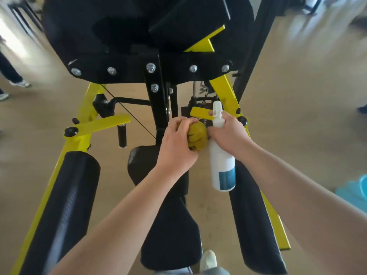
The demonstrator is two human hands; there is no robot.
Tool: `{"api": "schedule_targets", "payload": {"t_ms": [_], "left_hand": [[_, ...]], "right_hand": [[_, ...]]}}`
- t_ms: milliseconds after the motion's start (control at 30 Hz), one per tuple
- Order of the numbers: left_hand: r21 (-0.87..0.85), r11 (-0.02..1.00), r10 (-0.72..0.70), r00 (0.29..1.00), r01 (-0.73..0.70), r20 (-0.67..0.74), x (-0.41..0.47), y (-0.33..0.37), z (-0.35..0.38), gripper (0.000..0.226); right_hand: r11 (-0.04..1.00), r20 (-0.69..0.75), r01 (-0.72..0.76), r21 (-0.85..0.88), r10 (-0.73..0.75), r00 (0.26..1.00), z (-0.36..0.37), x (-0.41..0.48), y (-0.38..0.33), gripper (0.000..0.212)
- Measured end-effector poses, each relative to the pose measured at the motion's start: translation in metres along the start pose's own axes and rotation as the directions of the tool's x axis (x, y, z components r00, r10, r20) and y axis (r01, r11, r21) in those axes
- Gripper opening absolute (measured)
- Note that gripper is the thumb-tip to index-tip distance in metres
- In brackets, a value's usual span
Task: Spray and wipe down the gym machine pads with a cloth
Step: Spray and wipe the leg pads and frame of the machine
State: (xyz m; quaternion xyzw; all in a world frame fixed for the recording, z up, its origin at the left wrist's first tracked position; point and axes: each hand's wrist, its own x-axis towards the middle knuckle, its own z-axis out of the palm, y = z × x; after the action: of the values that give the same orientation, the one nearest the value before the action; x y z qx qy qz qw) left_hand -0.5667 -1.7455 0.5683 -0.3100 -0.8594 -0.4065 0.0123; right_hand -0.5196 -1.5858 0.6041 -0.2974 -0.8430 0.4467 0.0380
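My left hand [176, 143] grips a balled-up yellow cloth [197, 135] in front of the machine's black centre post. Right beside it, my right hand [228, 133] holds a white spray bottle [221, 165] by the neck, with the nozzle up and the blue-labelled body hanging down. Both hands hover over the black seat pad [170, 231] in the middle. A long black arm pad [63, 205] runs along the left and another arm pad [256, 225] along the right. A large black upper pad [83, 30] fills the top of the view.
The yellow and black machine frame [85, 128] spreads around the pads, with a small black handle [121, 136] on the left. Other people's feet [19, 83] stand on the floor at far left. A light blue object [355, 191] lies at the right edge.
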Motion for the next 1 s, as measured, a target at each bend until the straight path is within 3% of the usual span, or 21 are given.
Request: {"api": "schedule_targets", "payload": {"t_ms": [300,467,567,800,1000], "left_hand": [[-0.100,0.995,0.027,0.999,-0.023,0.037,-0.034,0.020,0.016,0.066],[-0.218,0.976,0.033,0.987,0.002,0.155,-0.044,0.015,0.022,0.069],[-0.291,0.957,0.077,0.977,-0.016,0.199,-0.051,0.006,0.027,0.070],[-0.354,0.935,0.138,0.927,-0.006,0.349,-0.074,-0.014,0.036,0.056],[-0.335,0.925,0.007,0.872,0.181,0.490,-0.089,-0.021,0.040,0.058]], "right_hand": [[0.984,0.045,-0.115,0.133,0.110,0.993,0.001,-0.036,0.031,0.039],[0.948,-0.034,-0.214,0.235,0.228,0.973,0.013,-0.063,0.041,0.021],[0.932,-0.099,-0.278,0.233,0.308,0.946,0.023,-0.081,0.045,0.023],[0.907,-0.230,-0.418,0.058,0.420,0.878,0.044,-0.130,0.051,0.014],[0.840,-0.195,-0.537,-0.075,0.515,0.834,0.060,-0.161,0.055,0.014]]}}
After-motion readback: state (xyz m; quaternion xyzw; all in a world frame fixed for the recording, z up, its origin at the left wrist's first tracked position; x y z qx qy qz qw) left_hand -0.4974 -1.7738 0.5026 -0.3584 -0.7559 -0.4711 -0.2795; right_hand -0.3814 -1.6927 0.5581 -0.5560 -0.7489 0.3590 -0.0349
